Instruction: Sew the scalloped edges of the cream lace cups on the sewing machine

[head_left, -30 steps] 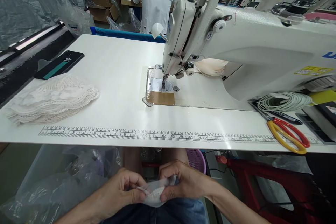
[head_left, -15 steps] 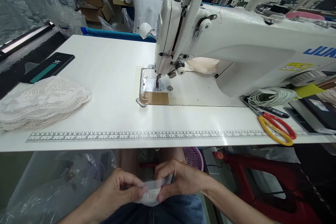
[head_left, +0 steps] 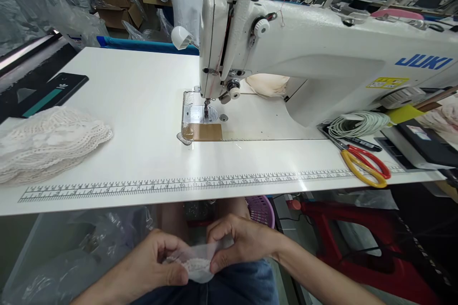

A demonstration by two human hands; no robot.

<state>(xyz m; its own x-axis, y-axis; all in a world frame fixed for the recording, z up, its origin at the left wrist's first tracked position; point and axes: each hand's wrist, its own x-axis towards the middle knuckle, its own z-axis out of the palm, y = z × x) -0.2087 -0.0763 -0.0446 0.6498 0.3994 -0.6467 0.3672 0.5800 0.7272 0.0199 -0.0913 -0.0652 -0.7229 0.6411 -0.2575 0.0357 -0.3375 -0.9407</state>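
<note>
Over my lap, below the table edge, a small translucent plastic bag (head_left: 201, 274) is stretched between my two hands. Small white bits show inside it; what they are is too small to tell. My left hand (head_left: 161, 261) grips the bag's left side, its thumb in front and its fingers curled behind and partly hidden. Thumb and fingers of my right hand (head_left: 238, 243) pinch the opposite side near the top. Above both hands stands a white sewing machine (head_left: 322, 47), its presser foot (head_left: 206, 108) over the needle plate.
A stack of cream lace pieces (head_left: 53, 143) lies on the table's left beside a dark phone-like slab (head_left: 53, 93). Scissors (head_left: 365, 167), coiled cord (head_left: 358, 125) and a black box (head_left: 425, 140) are at right. A printed ruler (head_left: 207, 183) runs along the front edge. A person (head_left: 189, 0) is behind.
My left hand has shifted slightly left and its thumb now lies lower along the bag, showing more white bits. The right hand keeps its pinch. The camera has turned a little right.
</note>
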